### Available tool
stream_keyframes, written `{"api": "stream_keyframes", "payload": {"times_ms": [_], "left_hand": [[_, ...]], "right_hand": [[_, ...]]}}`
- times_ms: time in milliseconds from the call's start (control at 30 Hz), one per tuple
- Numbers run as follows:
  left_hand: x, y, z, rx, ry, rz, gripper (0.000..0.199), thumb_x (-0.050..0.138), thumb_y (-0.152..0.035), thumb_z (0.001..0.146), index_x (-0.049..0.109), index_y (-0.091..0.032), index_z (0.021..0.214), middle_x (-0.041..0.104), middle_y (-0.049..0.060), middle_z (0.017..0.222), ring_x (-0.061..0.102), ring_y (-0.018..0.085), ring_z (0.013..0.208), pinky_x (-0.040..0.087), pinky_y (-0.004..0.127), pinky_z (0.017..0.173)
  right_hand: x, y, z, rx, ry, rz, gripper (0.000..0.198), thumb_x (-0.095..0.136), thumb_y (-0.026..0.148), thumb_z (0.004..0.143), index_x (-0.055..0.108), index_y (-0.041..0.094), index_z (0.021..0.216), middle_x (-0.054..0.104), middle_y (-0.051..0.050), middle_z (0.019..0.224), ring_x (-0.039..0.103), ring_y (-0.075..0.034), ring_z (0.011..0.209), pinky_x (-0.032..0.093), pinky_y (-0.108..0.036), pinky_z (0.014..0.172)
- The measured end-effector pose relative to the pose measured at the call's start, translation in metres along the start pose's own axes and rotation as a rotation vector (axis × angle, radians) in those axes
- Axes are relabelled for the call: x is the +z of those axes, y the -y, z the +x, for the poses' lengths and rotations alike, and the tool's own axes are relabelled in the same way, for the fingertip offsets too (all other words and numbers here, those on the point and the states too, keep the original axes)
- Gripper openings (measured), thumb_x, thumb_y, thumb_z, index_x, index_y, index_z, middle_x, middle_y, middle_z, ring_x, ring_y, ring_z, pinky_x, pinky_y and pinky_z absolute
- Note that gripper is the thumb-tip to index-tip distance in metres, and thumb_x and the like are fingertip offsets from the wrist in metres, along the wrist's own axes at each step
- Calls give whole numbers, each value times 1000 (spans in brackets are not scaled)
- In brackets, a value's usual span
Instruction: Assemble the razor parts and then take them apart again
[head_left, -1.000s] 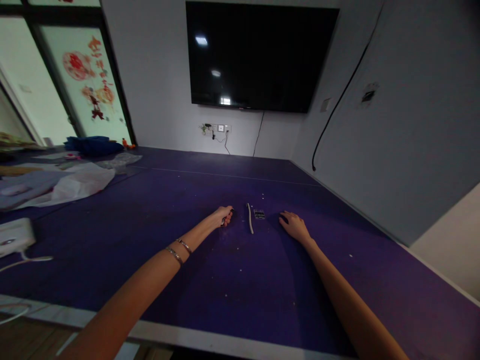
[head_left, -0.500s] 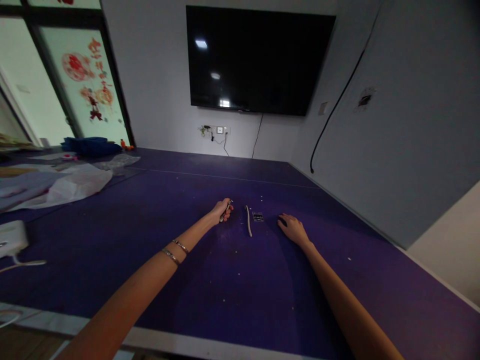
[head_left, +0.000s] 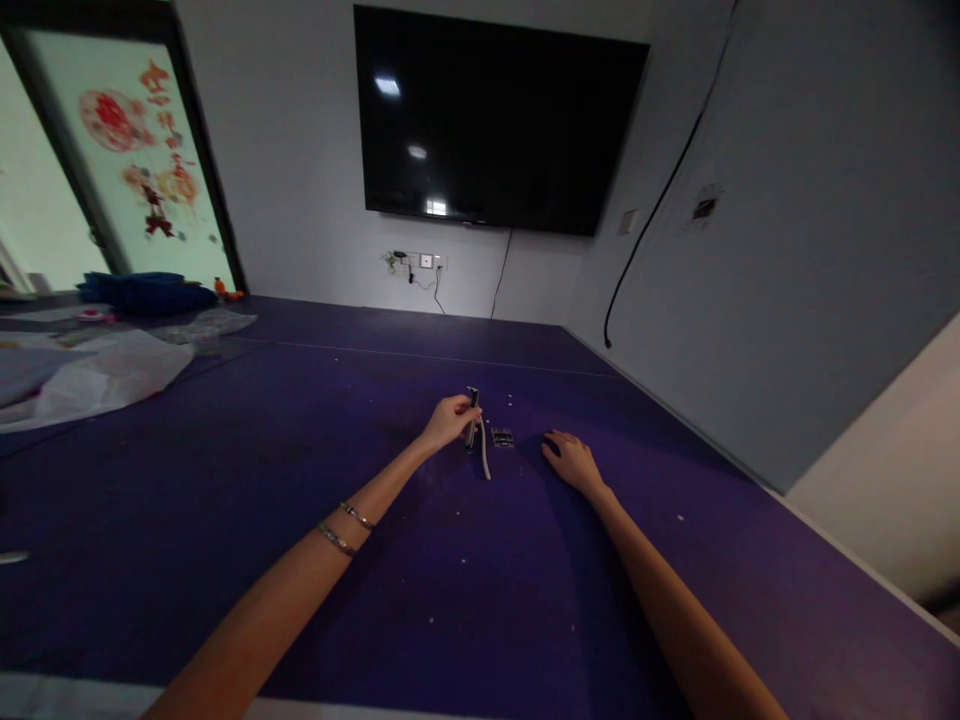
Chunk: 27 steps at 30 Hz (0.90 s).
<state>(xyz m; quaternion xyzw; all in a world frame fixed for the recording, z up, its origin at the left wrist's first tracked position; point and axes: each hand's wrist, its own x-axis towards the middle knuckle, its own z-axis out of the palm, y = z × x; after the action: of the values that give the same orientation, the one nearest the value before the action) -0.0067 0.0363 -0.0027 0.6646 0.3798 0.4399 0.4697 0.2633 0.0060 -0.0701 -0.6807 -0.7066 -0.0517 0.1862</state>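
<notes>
My left hand (head_left: 446, 420) is closed on a slim dark tool with a silvery side (head_left: 472, 432), held upright over the purple tabletop (head_left: 360, 620); its exact kind is too small to make out. Just to the right of the tool, a short pale piece of cable (head_left: 484, 458) lies lengthwise on the table. Beside the cable is a small flat dark rectangular piece with light markings (head_left: 502, 438). Farther right, my right hand (head_left: 573, 462) rests on the table, fingers loosely bent and thumb apart, holding nothing that I can see.
Clear plastic sheeting (head_left: 124, 375) and a dark blue cloth bundle (head_left: 146, 292) lie at the far left. A black cable (head_left: 652, 240) hangs down the right wall. Above the table's back edge is a wall-mounted television (head_left: 495, 120). Small white specks dot the tabletop.
My left hand has moved right to the cable piece and turned the tool upright. My right hand stays resting on the table. The whole view has shifted slightly.
</notes>
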Motion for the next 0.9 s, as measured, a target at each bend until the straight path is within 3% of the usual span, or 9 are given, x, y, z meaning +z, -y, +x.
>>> {"api": "stream_keyframes", "payload": {"times_ms": [167, 400, 533, 600, 700, 900], "left_hand": [[-2, 3, 1, 60, -39, 92, 18, 63, -26, 71, 50, -15, 75, 61, 2, 71, 57, 10, 56, 43, 16, 40], [-12, -14, -1, 74, -59, 132, 21, 65, -26, 68, 46, -16, 70, 57, -1, 65, 54, 9, 56, 42, 16, 41], [-12, -24, -4, 80, -52, 154, 23, 65, -27, 67, 45, -17, 69, 53, -3, 63, 52, 9, 56, 42, 16, 42], [-12, -29, -5, 80, -48, 167, 24, 65, -29, 67, 44, -17, 68, 52, -3, 63, 52, 9, 56, 42, 17, 43], [-15, -35, -8, 93, -39, 182, 25, 64, -31, 67, 44, -17, 68, 51, -3, 63, 51, 9, 55, 42, 18, 44], [-25, -36, -16, 154, -3, 222, 27, 65, -33, 67, 42, -18, 67, 44, -5, 58, 46, 7, 51, 39, 16, 43]], "right_hand": [[-3, 2, -1, 14, 19, 6, 43, 38, 40, 85, 56, 20, 119, 50, -10, 130, 41, -24, 121, 31, -39, 98], [-7, 3, -1, 30, 13, 40, 39, 42, 38, 84, 58, 23, 115, 51, -8, 128, 44, -24, 118, 34, -40, 95], [-20, 12, 3, 29, -144, 143, 33, 41, 35, 83, 64, 20, 102, 60, -8, 115, 52, -21, 106, 39, -33, 87], [-29, 25, 4, 23, -205, 194, 33, 39, 38, 84, 65, 19, 92, 66, -7, 97, 58, -20, 92, 42, -29, 79], [-39, 57, 6, 58, -166, 251, 38, 36, 47, 85, 64, 21, 84, 67, -4, 76, 61, -17, 70, 41, -25, 61], [-39, 117, 8, 10, 73, 153, 39, 40, 51, 83, 64, 21, 77, 68, -6, 78, 63, -19, 74, 41, -25, 61]]}}
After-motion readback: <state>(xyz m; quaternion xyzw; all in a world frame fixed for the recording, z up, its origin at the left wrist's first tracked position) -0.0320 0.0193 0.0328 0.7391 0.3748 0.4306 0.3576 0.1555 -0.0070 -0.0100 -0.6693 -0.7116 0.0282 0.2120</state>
